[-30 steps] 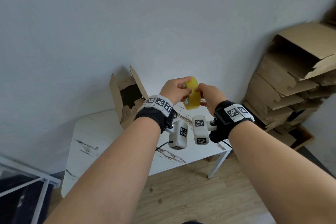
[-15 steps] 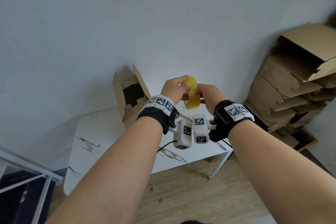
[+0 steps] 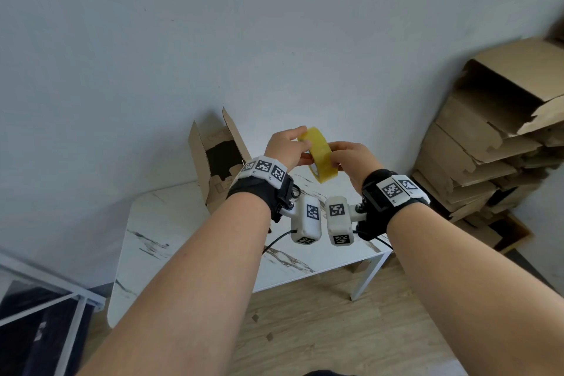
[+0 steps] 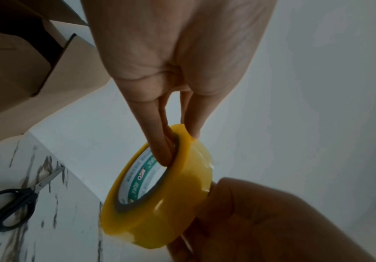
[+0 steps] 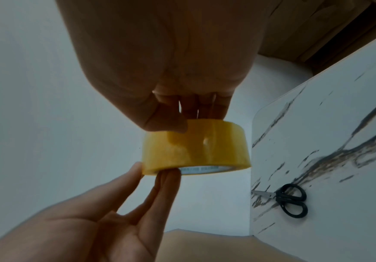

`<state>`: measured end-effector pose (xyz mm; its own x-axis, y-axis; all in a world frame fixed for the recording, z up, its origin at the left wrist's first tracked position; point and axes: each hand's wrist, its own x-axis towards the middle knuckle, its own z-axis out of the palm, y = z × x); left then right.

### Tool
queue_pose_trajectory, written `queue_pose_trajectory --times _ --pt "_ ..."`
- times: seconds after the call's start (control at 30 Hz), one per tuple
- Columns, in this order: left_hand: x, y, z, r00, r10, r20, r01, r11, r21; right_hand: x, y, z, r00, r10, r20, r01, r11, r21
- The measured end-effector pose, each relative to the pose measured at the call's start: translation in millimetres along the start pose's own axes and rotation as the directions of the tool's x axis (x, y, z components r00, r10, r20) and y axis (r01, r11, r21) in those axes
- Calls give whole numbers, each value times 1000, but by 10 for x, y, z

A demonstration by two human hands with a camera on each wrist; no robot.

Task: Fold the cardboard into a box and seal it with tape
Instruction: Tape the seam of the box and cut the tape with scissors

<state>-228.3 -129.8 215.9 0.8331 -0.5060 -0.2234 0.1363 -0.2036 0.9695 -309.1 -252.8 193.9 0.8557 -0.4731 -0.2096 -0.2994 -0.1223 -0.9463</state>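
Note:
A yellow roll of tape (image 3: pixel 319 154) is held up in the air over the white marble table (image 3: pixel 171 241), between both hands. My left hand (image 3: pixel 287 148) pinches it, with fingers through the core and the thumb on the outer rim; the roll (image 4: pixel 160 187) shows its printed core in the left wrist view. My right hand (image 3: pixel 348 159) grips the outer band of the roll (image 5: pixel 196 150), thumb pressed on the tape surface. The cardboard box (image 3: pixel 218 162) stands at the back of the table with its flaps up, left of my hands.
Black-handled scissors (image 4: pixel 10 203) lie on the table, also seen as scissors (image 5: pixel 287 200) in the right wrist view. A tall stack of cardboard boxes (image 3: pixel 494 143) stands on the floor to the right. A white metal frame (image 3: pixel 45 293) is at the lower left.
Both hands have stayed together on the tape roll, raised slightly, and the roll has turned a little in them. The box has not moved.

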Motion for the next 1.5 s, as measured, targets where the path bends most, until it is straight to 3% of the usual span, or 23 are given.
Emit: queue_pose_trajectory --times 0.1,0.2,0.3,0.47,0.7,0.9,1.1,1.37,1.5 --pt "20 9 -33 1000 -11 -14 11 999 -42 -9 12 -6 1000 5 3 -5 1000 -7" --pt "15 15 -27 996 73 -50 -63 983 175 -7 -1 5 1000 11 -1 -11 1000 13" --pt "33 5 -16 982 185 -43 -144 875 461 -12 -35 17 1000 26 -6 -26 999 22" --pt "59 -84 -5 952 306 -13 -217 705 675 10 -50 7 999 47 -19 -46 998 37" --pt "54 -25 38 913 403 -67 -245 670 701 26 -17 14 1000 21 -3 -21 999 30" --pt "45 -7 59 933 351 -74 -203 686 698 22 70 -17 999 8 38 -8 1000 5" --pt "57 16 137 944 323 -69 -155 617 771 2 85 -21 998 -18 54 18 1000 -10" --pt "124 0 125 953 295 -67 -133 607 783 27 24 -10 992 -126 32 129 948 -290" --pt "105 -36 109 961 273 -44 -134 599 790 70 97 24 989 -145 -13 132 930 -342"
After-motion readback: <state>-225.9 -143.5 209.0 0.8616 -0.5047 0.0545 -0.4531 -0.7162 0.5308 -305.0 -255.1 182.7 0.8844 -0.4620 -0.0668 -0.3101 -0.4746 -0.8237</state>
